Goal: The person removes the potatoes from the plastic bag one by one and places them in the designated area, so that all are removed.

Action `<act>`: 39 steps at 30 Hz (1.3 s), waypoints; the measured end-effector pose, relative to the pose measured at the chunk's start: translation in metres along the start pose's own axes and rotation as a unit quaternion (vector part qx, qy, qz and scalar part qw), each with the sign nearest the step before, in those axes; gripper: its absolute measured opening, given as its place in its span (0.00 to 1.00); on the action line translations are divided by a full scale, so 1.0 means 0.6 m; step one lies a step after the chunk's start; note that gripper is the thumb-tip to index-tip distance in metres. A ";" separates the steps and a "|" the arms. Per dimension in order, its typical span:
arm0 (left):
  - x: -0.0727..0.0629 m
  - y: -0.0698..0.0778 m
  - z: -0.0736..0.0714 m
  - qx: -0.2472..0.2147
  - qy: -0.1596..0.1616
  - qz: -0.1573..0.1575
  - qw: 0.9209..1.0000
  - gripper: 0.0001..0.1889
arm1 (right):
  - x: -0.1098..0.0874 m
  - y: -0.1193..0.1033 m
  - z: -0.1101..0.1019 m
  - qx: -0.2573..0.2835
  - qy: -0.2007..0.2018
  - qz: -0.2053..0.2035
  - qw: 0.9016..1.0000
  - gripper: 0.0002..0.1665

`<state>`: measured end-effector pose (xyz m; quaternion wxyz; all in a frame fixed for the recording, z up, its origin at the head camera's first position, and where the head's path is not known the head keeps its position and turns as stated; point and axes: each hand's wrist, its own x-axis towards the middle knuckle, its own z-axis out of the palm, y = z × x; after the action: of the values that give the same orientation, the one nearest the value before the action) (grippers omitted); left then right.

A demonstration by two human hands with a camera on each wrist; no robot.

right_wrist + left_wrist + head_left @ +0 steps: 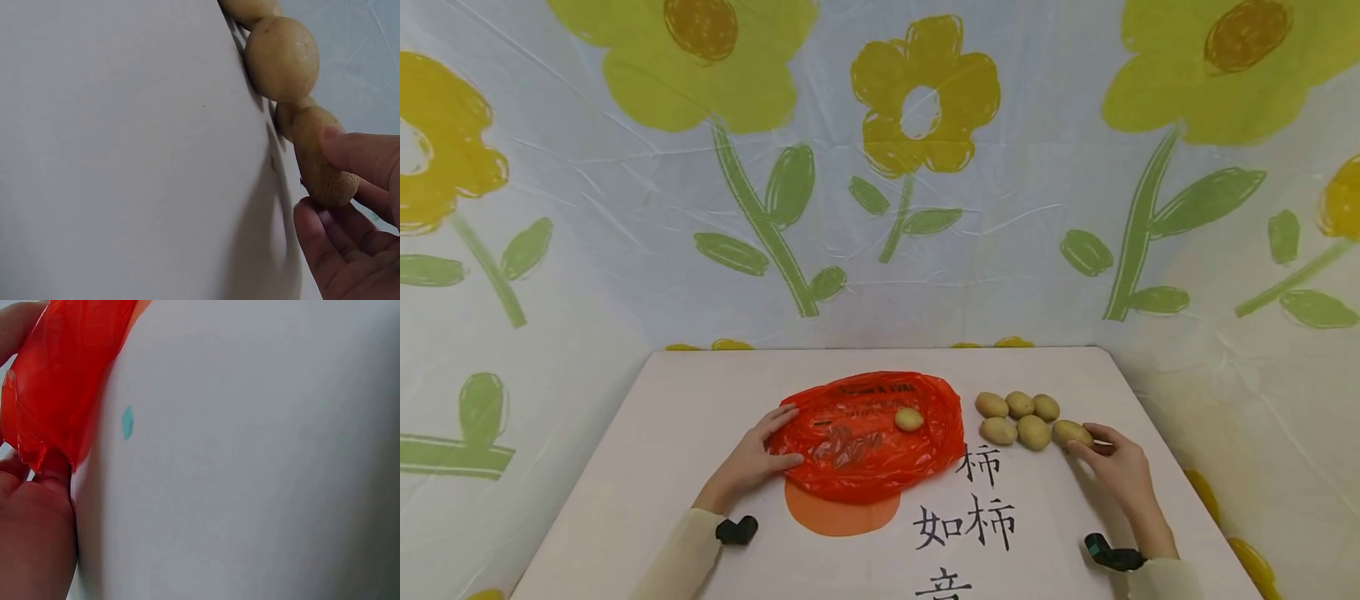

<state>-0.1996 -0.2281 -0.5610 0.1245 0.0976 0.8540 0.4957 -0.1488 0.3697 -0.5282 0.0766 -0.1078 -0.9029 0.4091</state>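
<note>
A red plastic bag (pixel 865 467) lies spread on the table, with one small potato (pixel 908 419) on it. At the bag's left edge my left hand (pixel 751 457) holds the film, fingers on one side and thumb on the other; the left wrist view shows the red film (pixel 69 375) between them. On the right, my right hand (pixel 1122 473) pinches a potato (pixel 319 156) between thumb and fingers. That potato is at the right end of the front row, close beside another potato (pixel 1033 433). Several potatoes stand in two rows, including a back one (pixel 992 405).
The pale table (pixel 700 392) bears black characters (pixel 966 525) and an orange printed shape (pixel 842 517), partly covered by the bag. A flower-printed sheet (pixel 1000 208) hangs behind and at both sides. Black wrist devices (pixel 737 530) sit on both arms.
</note>
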 end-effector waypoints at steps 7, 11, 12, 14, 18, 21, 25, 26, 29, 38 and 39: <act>-0.001 0.000 0.000 0.000 0.000 0.000 1.000 0.45 | 0.003 0.002 0.015 -0.018 0.020 -0.007 1.000 0.31; -0.002 0.001 -0.002 -0.006 0.001 -0.006 1.000 0.44 | 0.002 -0.001 0.021 -0.026 0.034 0.000 0.999 0.30; -0.002 0.000 -0.002 -0.008 0.001 -0.006 1.000 0.44 | 0.002 -0.002 0.022 -0.026 0.036 0.002 0.999 0.30; -0.002 -0.001 -0.002 -0.014 0.001 -0.010 1.000 0.44 | 0.003 -0.004 0.025 -0.026 0.038 0.003 0.999 0.30; 0.002 -0.001 -0.003 -0.017 -0.001 -0.007 1.000 0.44 | 0.003 -0.008 0.027 -0.035 0.043 0.006 0.998 0.30; 0.003 -0.002 -0.002 -0.018 -0.003 -0.010 1.000 0.44 | 0.002 -0.010 0.026 -0.042 0.030 0.006 0.999 0.31; 0.005 -0.001 -0.001 -0.010 -0.003 -0.010 1.000 0.44 | 0.001 -0.010 0.021 -0.039 0.005 0.008 0.999 0.33; 0.005 0.000 -0.001 -0.010 -0.003 -0.009 1.000 0.44 | 0.002 -0.011 0.019 -0.038 -0.001 0.007 0.999 0.33; 0.009 0.002 -0.001 -0.010 -0.002 -0.005 1.000 0.44 | 0.002 -0.015 0.013 -0.035 -0.009 0.005 0.999 0.35; 0.004 0.002 -0.002 -0.013 -0.004 -0.011 1.000 0.44 | -0.003 -0.029 -0.016 -0.027 -0.054 0.012 0.998 0.38; 0.003 0.001 -0.001 -0.013 -0.004 -0.013 1.000 0.44 | -0.002 -0.030 -0.017 -0.031 -0.062 0.004 0.998 0.38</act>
<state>-0.2015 -0.2279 -0.5603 0.1353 0.0863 0.8481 0.5050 -0.1478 0.3650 -0.5079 0.0153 -0.0885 -0.9175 0.3874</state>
